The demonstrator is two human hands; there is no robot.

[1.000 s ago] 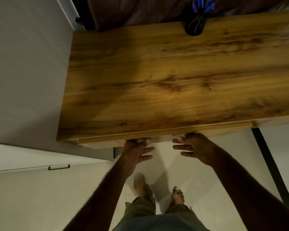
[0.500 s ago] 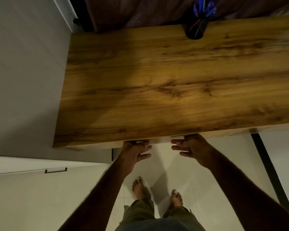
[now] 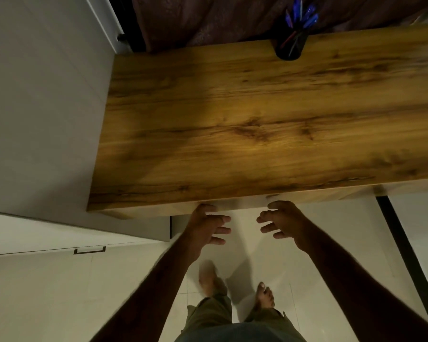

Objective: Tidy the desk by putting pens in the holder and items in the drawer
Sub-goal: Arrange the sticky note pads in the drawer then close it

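The wooden desk fills the middle of the view, its top bare except for a dark pen holder at the back edge with several blue pens standing in it. The drawer front lies flush under the desk's near edge. My left hand hangs just below that edge, fingers spread, fingertips near the drawer front. My right hand is beside it, fingers apart and empty. Whether either hand still touches the drawer front is unclear.
A grey wall runs along the desk's left side. A white cabinet with a dark handle sits at lower left. Dark curtain hangs behind the desk. A black desk leg stands at right. My bare feet are on pale floor tiles.
The drawer, sticking out slightly a second ago, has slid in flush under the desk. Both hands have come back from its front and opened. My left foot has shifted.
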